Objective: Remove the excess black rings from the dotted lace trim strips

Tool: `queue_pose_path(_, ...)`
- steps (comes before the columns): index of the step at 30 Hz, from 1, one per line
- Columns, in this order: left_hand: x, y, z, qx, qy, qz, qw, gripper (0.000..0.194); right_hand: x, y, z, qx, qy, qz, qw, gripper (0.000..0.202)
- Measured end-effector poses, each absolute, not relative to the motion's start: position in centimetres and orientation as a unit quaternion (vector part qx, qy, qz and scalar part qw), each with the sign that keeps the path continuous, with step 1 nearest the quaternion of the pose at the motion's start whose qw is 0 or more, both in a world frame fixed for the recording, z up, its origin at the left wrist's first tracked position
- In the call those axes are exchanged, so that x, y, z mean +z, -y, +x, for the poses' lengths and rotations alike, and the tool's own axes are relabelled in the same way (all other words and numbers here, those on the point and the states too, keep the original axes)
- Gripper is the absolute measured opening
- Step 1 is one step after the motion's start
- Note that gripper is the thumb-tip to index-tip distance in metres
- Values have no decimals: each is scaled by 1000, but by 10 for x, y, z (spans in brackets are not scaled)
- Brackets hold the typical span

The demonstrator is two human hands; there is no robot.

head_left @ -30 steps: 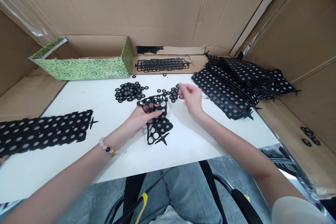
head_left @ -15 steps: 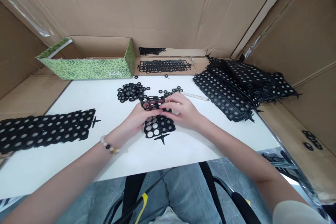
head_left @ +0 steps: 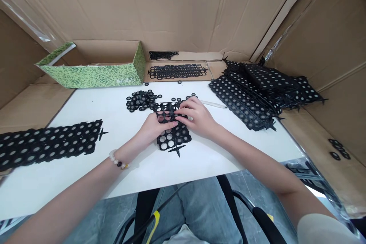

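Observation:
My left hand [head_left: 151, 127] grips the left edge of a black perforated rubber sheet [head_left: 183, 134], thumb on top and fingers beneath; skin shows through some holes. The sheet's left part has open round holes, while rings fill holes at its lower right. My right hand [head_left: 201, 117] is closed at the sheet's middle, its thumb and fingertips pressed on it near my left thumb. Whether a small ring is between those fingertips is hidden. Just beyond lies a pile of small black rubber rings [head_left: 140, 101], with more loose rings [head_left: 192, 96] behind my right hand.
A long black dotted sheet [head_left: 51, 141] lies at the left. Stacked similar sheets [head_left: 243, 99] fill the right back, beside a white pen-like stick [head_left: 213, 104]. A green patterned box [head_left: 94, 76] and an open-mesh black strip [head_left: 177, 71] stand at the back. Cardboard walls [head_left: 177, 11] surround the table.
My left fingers under the sheet show through holes lower down than before, and the sheet's top holes now show white. My right fingertips have shifted slightly. The view has moved a little.

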State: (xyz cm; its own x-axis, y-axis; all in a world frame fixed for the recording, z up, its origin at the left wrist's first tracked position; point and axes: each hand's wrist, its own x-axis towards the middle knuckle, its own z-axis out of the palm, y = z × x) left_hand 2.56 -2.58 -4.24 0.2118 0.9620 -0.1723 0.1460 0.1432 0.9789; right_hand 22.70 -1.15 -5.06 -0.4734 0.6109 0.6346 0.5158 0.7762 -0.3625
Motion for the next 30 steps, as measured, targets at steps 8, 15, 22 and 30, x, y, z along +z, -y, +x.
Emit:
queue_pose_path(8, -36, 26, 25, 353, -516, 548, 556, 44, -59, 9, 214, 250, 673, -465, 518, 29)
queue_pose_path(15, -41, 28, 24, 343, -532, 527, 567, 38, -66, -28, 258, 181, 563, -541, 598, 36)
queue_pose_path(22, -34, 30, 28, 367, -537, 449, 613, 33, -77, -36, 260, 68, 747, -527, 400, 19)
queue_pose_path(30, -31, 30, 27, 379, -524, 401, 649, 35, -51, -10, 251, 72, 790, -434, 426, 25)
